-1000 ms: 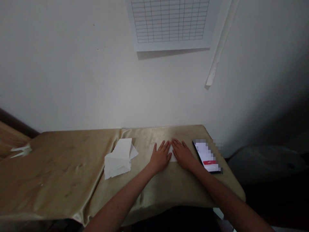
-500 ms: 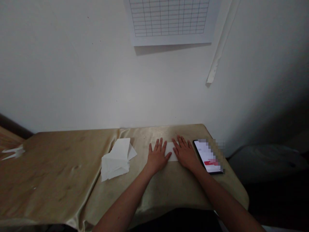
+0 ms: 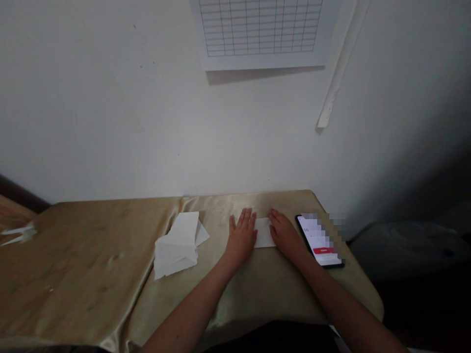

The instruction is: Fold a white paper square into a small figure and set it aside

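Note:
A small white piece of paper point(image 3: 264, 234) lies flat on the cloth-covered table, its two sides tucked beneath my hands. My left hand point(image 3: 242, 236) rests palm down over the paper's left edge, fingers stretched away from me. On the right edge lies my right hand point(image 3: 286, 234), also palm down, its fingers closer together and slightly bent, the thumb side against the paper. Neither hand grasps anything. To the left is a loose pile of white papers point(image 3: 180, 245), some folded or overlapping at angles.
A phone point(image 3: 319, 245) with a lit screen, partly pixelated, lies to the right of my right hand. The gold cloth point(image 3: 95, 255) has a raised fold running left of the pile. White scraps point(image 3: 20, 232) sit at the far left. A printed grid sheet point(image 3: 263, 60) hangs on the wall.
My spread fingers have drawn closer together on both hands. More of the paper shows between them, as the right hand has shifted slightly right. The view has shifted a little.

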`<act>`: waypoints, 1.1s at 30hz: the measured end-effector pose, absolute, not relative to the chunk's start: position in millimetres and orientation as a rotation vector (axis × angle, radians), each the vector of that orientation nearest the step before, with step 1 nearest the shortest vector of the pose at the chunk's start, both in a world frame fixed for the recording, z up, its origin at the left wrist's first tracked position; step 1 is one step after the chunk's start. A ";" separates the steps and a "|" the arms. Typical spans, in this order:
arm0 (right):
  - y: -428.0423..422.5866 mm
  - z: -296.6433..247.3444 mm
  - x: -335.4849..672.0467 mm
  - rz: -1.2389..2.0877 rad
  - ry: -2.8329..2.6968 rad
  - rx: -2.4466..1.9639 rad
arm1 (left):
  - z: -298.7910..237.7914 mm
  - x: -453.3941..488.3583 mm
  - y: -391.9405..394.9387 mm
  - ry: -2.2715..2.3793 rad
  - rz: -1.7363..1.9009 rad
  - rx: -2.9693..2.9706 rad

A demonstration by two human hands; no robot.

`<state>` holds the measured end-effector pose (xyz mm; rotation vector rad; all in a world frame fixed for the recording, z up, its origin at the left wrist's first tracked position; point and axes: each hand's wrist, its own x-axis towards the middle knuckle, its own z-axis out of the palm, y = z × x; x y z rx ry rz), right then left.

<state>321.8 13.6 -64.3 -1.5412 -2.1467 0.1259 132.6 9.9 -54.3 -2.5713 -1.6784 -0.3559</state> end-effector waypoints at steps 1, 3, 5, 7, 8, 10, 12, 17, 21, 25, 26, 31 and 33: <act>12.5 -63.6 320.9 0.156 -2.173 -1.492 | -54.9 133.7 8.5 -1.627 -0.356 -2.618; 10.4 -63.1 319.2 0.218 -2.226 -1.431 | -56.0 135.4 5.2 -1.564 -0.333 -2.716; 8.4 -63.9 318.2 0.255 -2.272 -1.417 | -56.4 135.8 1.7 -1.580 -0.295 -2.769; 6.2 -64.9 318.2 0.260 -2.311 -1.434 | -55.5 134.9 -1.1 -1.609 -0.271 -2.793; 4.8 -65.2 318.5 0.255 -2.332 -1.448 | -54.6 134.0 -2.0 -1.619 -0.272 -2.796; 1.8 -65.6 319.4 0.235 -2.367 -1.485 | -52.2 132.0 -3.3 -1.636 -0.290 -2.790; -1.2 -65.7 320.4 0.206 -2.387 -1.526 | -49.9 130.5 -3.8 -1.667 -0.292 -2.775; -5.3 -67.2 323.4 0.140 -2.360 -1.660 | -46.4 129.0 -3.5 -1.742 -0.222 -2.750; -5.6 -68.7 327.3 0.100 -2.310 -1.801 | -44.3 121.8 0.5 -1.809 -0.127 -2.712; -5.3 -68.6 329.8 0.108 -2.303 -1.860 | -42.5 110.6 6.5 -1.884 -0.048 -2.678; -5.2 -68.4 330.1 0.109 -2.303 -1.860 | -42.3 108.6 7.5 -1.888 -0.047 -2.684; -3.9 -67.6 332.3 0.114 -2.308 -1.835 | -40.6 106.0 9.0 -1.888 -0.090 -2.724; -2.5 -68.4 333.7 0.116 -2.311 -1.818 | -39.0 106.3 9.4 -1.864 -0.118 -2.753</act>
